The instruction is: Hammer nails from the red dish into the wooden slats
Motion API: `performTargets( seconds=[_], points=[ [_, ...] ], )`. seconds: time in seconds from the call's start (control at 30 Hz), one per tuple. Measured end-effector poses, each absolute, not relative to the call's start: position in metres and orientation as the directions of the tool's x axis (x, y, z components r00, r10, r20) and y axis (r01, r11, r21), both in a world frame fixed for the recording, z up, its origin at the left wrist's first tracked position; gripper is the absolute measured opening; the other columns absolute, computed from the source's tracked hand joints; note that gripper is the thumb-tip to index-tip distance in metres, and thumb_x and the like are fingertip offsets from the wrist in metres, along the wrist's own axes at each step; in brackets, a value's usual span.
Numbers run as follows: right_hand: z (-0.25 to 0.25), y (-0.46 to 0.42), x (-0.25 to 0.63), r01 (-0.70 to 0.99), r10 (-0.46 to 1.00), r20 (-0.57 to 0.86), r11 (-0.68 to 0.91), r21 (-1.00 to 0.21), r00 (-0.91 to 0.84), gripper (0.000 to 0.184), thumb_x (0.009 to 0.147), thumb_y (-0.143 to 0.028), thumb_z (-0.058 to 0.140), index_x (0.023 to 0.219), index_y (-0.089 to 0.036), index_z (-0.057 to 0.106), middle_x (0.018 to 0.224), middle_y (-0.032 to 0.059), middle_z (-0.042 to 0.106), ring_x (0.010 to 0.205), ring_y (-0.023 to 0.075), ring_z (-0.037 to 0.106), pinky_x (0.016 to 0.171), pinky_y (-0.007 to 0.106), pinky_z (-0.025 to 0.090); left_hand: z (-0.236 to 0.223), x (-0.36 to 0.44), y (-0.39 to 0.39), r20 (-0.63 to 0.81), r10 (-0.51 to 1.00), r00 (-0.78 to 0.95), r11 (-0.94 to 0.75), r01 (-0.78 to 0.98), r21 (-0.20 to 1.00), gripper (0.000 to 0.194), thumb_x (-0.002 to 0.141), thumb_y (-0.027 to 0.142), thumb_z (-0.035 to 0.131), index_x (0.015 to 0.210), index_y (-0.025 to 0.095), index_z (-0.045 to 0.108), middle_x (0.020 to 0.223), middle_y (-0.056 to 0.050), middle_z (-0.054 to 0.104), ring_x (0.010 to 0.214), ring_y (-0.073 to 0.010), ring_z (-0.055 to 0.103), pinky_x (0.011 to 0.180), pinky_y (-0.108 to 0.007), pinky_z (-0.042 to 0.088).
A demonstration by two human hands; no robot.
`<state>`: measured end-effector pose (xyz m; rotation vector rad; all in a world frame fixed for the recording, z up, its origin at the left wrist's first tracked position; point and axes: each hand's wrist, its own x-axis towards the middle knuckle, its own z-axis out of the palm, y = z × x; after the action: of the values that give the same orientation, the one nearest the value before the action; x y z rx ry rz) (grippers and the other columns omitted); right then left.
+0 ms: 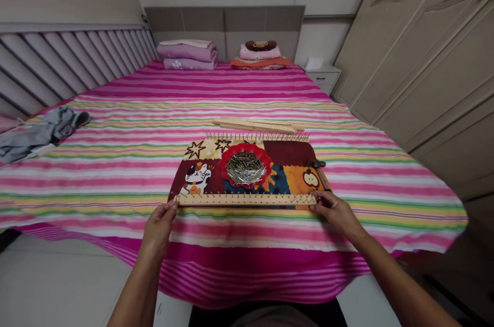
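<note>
A long wooden strip [247, 200] with a row of holes and several nails in it lies across the near side of a patterned mat [287, 154]. My left hand [161, 221] pinches its left end, and my right hand [334, 211] grips the right end between thumb and fingers. Behind the strip, a red scalloped bowl [224, 162] full of loose nails [247, 167] sits on the mat. At the mat's right edge rests a hammer [317, 164], its handle partly hidden near my right hand.
Along the mat's far edge lies a second strip [258, 137] with nails standing up. Bare wooden strips [254, 124] are stacked beyond it on the striped bed [127, 162]. Grey clothing [46, 131] lies left; folded bedding [189, 54] is by the headboard [262, 20].
</note>
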<state>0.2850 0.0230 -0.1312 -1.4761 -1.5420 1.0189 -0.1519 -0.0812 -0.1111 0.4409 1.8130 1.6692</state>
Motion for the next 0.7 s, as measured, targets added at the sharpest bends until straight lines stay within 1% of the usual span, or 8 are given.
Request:
performTargets(
  seconds=[0.1, 0.2, 0.3, 0.43, 0.5, 0.57, 0.63, 0.7],
  points=[
    [-0.133, 0.025, 0.287, 0.394, 0.999, -0.006, 0.009, -0.919, -0.038, 0.038, 0.056, -0.038, 0.073, 0.089, -0.020, 0.071, 0.062, -0.0036, 0.052, 0.057, 0.0131, 0.049, 0.051, 0.025, 0.040, -0.113, -0.149, -0.075, -0.192, 0.638, -0.746, 0.166, -0.111, 0.980, 0.045, 0.035, 0.044, 0.079, 0.068, 0.018, 0.065, 0.075, -0.001, 0.066, 0.076, -0.0159, 0.056, 0.075, -0.030, 0.044],
    [-0.135, 0.027, 0.289, 0.394, 0.999, -0.006, 0.010, -0.919, -0.041, 0.037, 0.055, -0.038, 0.074, 0.088, -0.020, 0.071, 0.062, -0.0040, 0.053, 0.057, 0.0128, 0.050, 0.051, 0.025, 0.041, -0.115, -0.147, -0.072, -0.176, 0.660, -0.731, 0.186, -0.069, 0.980, 0.044, 0.036, 0.046, 0.077, 0.068, 0.018, 0.065, 0.076, -0.002, 0.066, 0.080, -0.0179, 0.057, 0.080, -0.032, 0.043],
    [-0.137, 0.027, 0.289, 0.399, 0.999, -0.005, 0.014, -0.917, -0.046, 0.035, 0.057, -0.036, 0.074, 0.088, -0.020, 0.070, 0.063, -0.0045, 0.053, 0.058, 0.0129, 0.051, 0.054, 0.026, 0.042, -0.118, -0.146, -0.074, -0.176, 0.668, -0.723, 0.197, -0.057, 0.979, 0.039, 0.041, 0.043, 0.076, 0.069, 0.019, 0.065, 0.078, -0.002, 0.066, 0.085, -0.0189, 0.057, 0.084, -0.032, 0.043],
    [-0.143, 0.027, 0.291, 0.422, 0.998, -0.009, 0.019, -0.906, -0.064, 0.033, 0.065, -0.033, 0.074, 0.094, -0.019, 0.067, 0.066, -0.0048, 0.055, 0.061, 0.0130, 0.054, 0.057, 0.026, 0.046, -0.122, -0.149, -0.081, -0.204, 0.647, -0.734, 0.218, -0.077, 0.973, 0.033, 0.044, 0.039, 0.075, 0.069, 0.020, 0.066, 0.082, -0.001, 0.066, 0.092, -0.0203, 0.058, 0.092, -0.034, 0.041],
    [-0.146, 0.027, 0.293, 0.443, 0.996, -0.019, 0.020, -0.896, -0.085, 0.029, 0.076, -0.033, 0.070, 0.099, -0.017, 0.064, 0.076, -0.0022, 0.061, 0.066, 0.0129, 0.058, 0.061, 0.028, 0.049, -0.125, -0.151, -0.083, -0.212, 0.641, -0.738, 0.223, -0.085, 0.971, 0.032, 0.045, 0.039, 0.076, 0.070, 0.021, 0.066, 0.085, -0.001, 0.067, 0.096, -0.0219, 0.057, 0.095, -0.036, 0.040],
    [-0.148, 0.027, 0.295, 0.465, 0.993, -0.034, 0.021, -0.885, -0.109, 0.026, 0.086, -0.031, 0.061, 0.106, -0.015, 0.060, 0.092, 0.0024, 0.064, 0.076, 0.0140, 0.062, 0.067, 0.031, 0.052, -0.128, -0.152, -0.084, -0.219, 0.638, -0.738, 0.230, -0.088, 0.969, 0.032, 0.046, 0.039, 0.076, 0.072, 0.022, 0.067, 0.088, -0.001, 0.068, 0.099, -0.0235, 0.057, 0.098, -0.038, 0.038],
    [-0.151, 0.027, 0.296, 0.483, 0.991, -0.043, 0.022, -0.875, -0.124, 0.026, 0.090, -0.031, 0.056, 0.111, -0.015, 0.058, 0.107, 0.0057, 0.063, 0.086, 0.0165, 0.063, 0.074, 0.035, 0.054, -0.129, -0.153, -0.083, -0.224, 0.647, -0.729, 0.242, -0.083, 0.967, 0.032, 0.048, 0.040, 0.075, 0.074, 0.023, 0.067, 0.092, 0.000, 0.068, 0.103, -0.0246, 0.056, 0.102, -0.040, 0.036],
    [-0.153, 0.027, 0.297, 0.495, 0.991, -0.041, 0.027, -0.869, -0.126, 0.029, 0.090, -0.031, 0.057, 0.115, -0.016, 0.057, 0.113, 0.0069, 0.061, 0.092, 0.0186, 0.063, 0.078, 0.038, 0.053, -0.129, -0.151, -0.081, -0.233, 0.640, -0.732, 0.266, -0.073, 0.961, 0.031, 0.049, 0.039, 0.075, 0.074, 0.023, 0.068, 0.094, 0.000, 0.069, 0.106, -0.0256, 0.055, 0.105, -0.042, 0.032]
  ],
)
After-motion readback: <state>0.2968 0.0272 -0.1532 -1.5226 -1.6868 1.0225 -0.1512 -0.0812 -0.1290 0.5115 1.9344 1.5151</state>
